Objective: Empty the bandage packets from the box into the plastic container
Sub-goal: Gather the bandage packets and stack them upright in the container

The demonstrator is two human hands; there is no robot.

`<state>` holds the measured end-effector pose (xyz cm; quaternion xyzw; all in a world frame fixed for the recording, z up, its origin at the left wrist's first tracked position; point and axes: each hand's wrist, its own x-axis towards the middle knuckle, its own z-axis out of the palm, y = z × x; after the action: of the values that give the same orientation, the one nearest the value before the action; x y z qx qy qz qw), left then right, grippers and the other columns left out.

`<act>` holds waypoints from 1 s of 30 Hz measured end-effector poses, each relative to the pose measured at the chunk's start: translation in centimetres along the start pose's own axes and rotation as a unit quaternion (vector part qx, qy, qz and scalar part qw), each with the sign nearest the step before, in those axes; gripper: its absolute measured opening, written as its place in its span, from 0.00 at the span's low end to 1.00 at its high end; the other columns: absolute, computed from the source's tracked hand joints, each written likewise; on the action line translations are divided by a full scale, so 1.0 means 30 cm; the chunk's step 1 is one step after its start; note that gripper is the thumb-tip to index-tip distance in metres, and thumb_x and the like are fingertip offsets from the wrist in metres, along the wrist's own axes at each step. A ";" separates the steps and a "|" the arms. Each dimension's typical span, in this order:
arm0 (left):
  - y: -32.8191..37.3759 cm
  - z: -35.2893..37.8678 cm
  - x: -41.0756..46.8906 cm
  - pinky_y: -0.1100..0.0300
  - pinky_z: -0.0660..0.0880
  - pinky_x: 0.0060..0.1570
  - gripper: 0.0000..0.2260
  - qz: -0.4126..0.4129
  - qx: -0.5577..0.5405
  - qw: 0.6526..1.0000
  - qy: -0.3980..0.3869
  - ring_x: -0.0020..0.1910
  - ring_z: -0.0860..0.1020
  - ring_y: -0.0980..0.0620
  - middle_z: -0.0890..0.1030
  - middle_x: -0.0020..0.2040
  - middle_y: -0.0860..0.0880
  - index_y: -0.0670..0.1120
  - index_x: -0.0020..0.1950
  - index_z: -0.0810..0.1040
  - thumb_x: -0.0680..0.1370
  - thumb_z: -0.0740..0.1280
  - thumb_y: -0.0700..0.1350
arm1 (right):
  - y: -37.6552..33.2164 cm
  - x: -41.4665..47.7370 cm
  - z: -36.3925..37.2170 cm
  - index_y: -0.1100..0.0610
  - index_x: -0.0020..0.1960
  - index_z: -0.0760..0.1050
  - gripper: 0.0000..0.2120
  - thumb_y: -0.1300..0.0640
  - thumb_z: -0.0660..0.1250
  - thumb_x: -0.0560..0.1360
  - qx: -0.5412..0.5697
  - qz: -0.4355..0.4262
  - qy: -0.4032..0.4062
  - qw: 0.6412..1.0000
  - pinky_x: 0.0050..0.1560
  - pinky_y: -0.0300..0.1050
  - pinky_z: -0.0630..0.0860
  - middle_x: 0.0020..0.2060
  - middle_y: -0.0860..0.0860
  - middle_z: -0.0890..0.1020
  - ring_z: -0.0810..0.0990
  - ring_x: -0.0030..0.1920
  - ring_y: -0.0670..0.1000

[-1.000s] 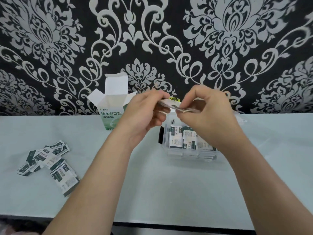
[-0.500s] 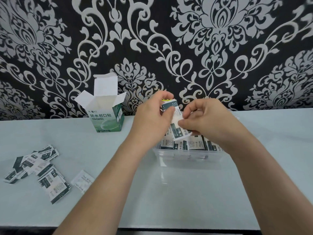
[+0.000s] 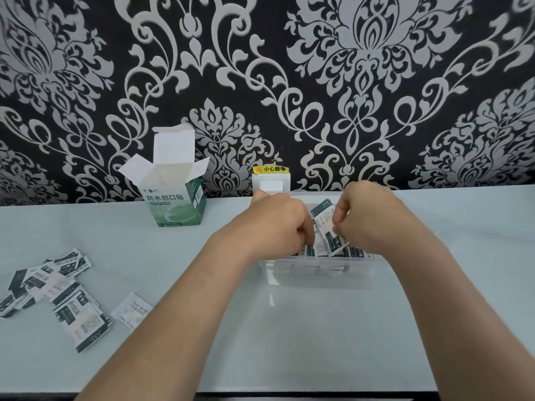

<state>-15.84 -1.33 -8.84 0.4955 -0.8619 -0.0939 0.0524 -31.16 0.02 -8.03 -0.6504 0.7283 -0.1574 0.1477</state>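
A clear plastic container stands at the table's middle with several white-and-dark-green bandage packets upright inside. Both hands are in its mouth. My left hand and my right hand pinch the same small stack of bandage packets, held tilted among the packets in the container. The green and white bandage box stands upright to the left near the wall, its flaps open. A loose pile of packets lies on the table at the far left.
One white packet lies face down beside the pile. A white wall socket with a yellow warning label sits on the patterned wall right behind the container. The pale table's front edge runs along the bottom.
Both hands have come down from above the container into its mouth, carrying the packets from flat to upright. The view has shifted, so the box and pile appear further right.
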 end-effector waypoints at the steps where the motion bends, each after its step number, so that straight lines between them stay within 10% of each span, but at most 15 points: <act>1: -0.002 0.003 0.003 0.58 0.58 0.56 0.15 -0.001 0.001 1.000 -0.004 0.56 0.71 0.54 0.83 0.45 0.59 0.58 0.47 0.84 0.76 0.62 0.41 | -0.001 -0.001 0.001 0.56 0.45 0.77 0.05 0.63 0.68 0.71 -0.006 0.000 -0.002 1.000 0.43 0.44 0.76 0.46 0.55 0.78 0.78 0.47 0.55; 30: -0.036 0.041 0.041 0.54 0.63 0.55 0.22 -0.004 0.018 0.999 -0.051 0.57 0.67 0.47 0.76 0.57 0.58 0.66 0.61 0.75 0.72 0.61 0.43 | -0.027 -0.010 0.030 0.56 0.45 0.75 0.02 0.62 0.65 0.74 -0.118 -0.073 -0.004 0.990 0.38 0.43 0.69 0.38 0.52 0.75 0.73 0.40 0.54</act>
<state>-15.79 -2.78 -10.28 0.4939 -0.8633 -0.1038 -0.0010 -30.01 0.19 -8.51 -0.7156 0.6914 -0.0782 0.0609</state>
